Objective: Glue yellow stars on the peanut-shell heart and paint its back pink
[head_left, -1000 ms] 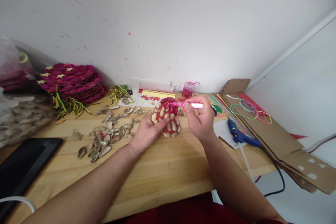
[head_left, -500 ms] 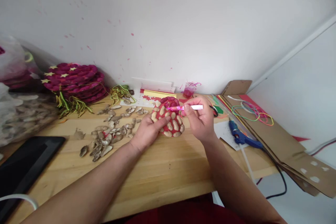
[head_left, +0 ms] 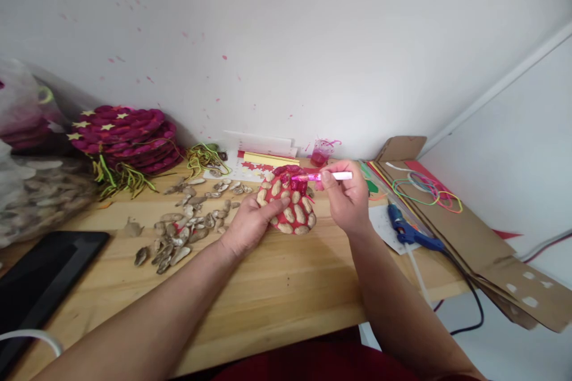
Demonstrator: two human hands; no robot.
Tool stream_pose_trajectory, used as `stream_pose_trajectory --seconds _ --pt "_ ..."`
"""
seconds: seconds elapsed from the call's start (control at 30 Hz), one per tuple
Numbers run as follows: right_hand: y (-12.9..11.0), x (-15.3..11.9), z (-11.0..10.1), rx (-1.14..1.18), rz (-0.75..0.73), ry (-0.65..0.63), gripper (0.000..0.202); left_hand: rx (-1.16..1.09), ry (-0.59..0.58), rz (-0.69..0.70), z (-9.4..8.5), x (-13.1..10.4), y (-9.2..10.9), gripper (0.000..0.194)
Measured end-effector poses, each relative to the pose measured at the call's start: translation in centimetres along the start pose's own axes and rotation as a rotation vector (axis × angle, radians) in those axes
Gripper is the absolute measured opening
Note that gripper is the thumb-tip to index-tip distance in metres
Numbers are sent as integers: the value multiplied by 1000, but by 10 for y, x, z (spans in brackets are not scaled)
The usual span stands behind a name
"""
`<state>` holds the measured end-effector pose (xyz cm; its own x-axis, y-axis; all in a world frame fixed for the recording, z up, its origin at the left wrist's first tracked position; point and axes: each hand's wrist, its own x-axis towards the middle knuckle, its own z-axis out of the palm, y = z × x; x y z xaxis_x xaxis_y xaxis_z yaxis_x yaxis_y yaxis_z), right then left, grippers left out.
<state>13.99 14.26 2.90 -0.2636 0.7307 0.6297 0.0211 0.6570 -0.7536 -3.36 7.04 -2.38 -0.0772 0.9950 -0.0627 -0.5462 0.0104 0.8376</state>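
Observation:
My left hand (head_left: pixel 254 221) grips the lower left edge of a round red piece covered in peanut shells (head_left: pixel 291 212), thumb on top. Shells near its upper edge are wet with magenta paint, while the lower ones are bare tan. Between the thumb and fingers of my right hand (head_left: pixel 349 199) is a slim paintbrush (head_left: pixel 342 176) with a white handle end and a magenta-smeared front. Its tip touches the painted shells at the top of the piece. Behind, against the wall, stands a clear cup (head_left: pixel 320 155) with magenta paint in it.
Loose peanut shells (head_left: pixel 179 238) lie left of my hands, with a black tablet (head_left: pixel 49 286) nearer. A stack of painted magenta rounds (head_left: pixel 129 137) stands at the back left. On the right are a blue glue gun (head_left: pixel 409 231), coloured cords (head_left: pixel 426 187) and cardboard (head_left: pixel 465 238).
The brush and my right hand have shifted slightly right. More magenta shows on the shells near the top of the piece. My left hand keeps its hold.

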Motion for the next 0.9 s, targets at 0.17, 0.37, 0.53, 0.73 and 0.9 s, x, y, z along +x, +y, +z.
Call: stream_pose_trajectory --seconds 0.17,0.37,0.53,0.73,0.9 --pt "1 -1 -1 -7 -3 -49 14 -26 7 -22 0 0 -1 39" --pt "1 -1 0 -28 -15 -31 16 -10 -2 -15 1 1 0 38" --pt "2 -2 1 -39 -10 -10 15 4 5 -5 1 1 1 38" --pt "2 -2 2 -66 -6 -19 17 43 -1 -1 -1 1 0 38" --pt "1 -3 3 -74 -38 24 12 84 -8 3 -1 0 1 38"
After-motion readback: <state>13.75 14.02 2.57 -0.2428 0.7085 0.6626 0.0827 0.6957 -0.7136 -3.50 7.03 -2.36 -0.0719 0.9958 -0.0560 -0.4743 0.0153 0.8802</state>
